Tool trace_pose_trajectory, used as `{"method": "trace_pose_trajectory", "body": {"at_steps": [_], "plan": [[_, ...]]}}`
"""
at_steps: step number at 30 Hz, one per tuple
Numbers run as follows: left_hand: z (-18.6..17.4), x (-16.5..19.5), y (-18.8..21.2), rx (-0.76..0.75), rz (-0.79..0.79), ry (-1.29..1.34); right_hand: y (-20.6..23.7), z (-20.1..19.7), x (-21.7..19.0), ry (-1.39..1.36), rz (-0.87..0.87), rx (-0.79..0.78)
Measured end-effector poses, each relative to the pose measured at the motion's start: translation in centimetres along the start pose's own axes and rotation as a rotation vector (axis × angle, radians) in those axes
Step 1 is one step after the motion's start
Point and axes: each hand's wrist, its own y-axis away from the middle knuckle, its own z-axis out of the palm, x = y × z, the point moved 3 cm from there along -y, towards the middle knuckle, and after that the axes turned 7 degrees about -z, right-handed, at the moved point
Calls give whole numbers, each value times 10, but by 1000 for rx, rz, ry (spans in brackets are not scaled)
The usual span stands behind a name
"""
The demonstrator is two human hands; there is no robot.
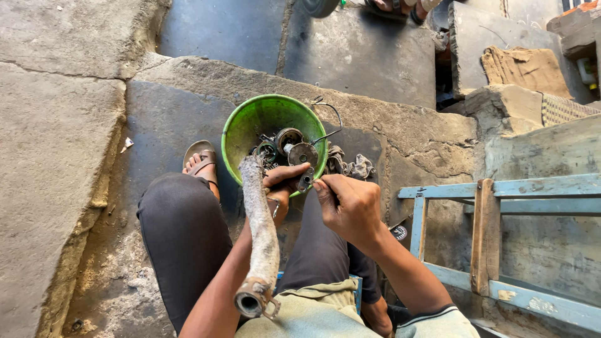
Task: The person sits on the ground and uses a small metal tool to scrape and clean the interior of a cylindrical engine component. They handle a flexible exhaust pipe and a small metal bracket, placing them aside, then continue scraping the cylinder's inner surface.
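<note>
A long, dirt-caked metal pipe point(261, 231) with a flanged open end lies along my left forearm, its far end over the green plastic bowl point(247, 120). My left hand point(283, 181) grips a small dark metal part at the bowl's near rim. My right hand point(348, 203) pinches the same small part point(306, 181) from the right with fingertips. Inside the bowl lie several greasy metal parts point(289, 149), round discs and rings among them.
A dirty rag point(350, 166) lies right of the bowl. My sandalled foot point(200, 159) rests left of it on stone slabs. A pale blue wooden frame point(488, 238) stands at right. Another person's sandalled foot point(388, 6) shows at the top edge.
</note>
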Motion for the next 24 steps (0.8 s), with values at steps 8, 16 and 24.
{"method": "trace_pose_trajectory", "body": {"at_steps": [8, 16, 24], "plan": [[6, 27, 6, 33, 81, -67, 4, 4, 2, -39, 3, -19], [4, 1, -2, -34, -17, -50, 3, 7, 3, -141, 107, -53], [4, 7, 2, -42, 44, -20, -1, -3, -2, 79, -88, 16]]}}
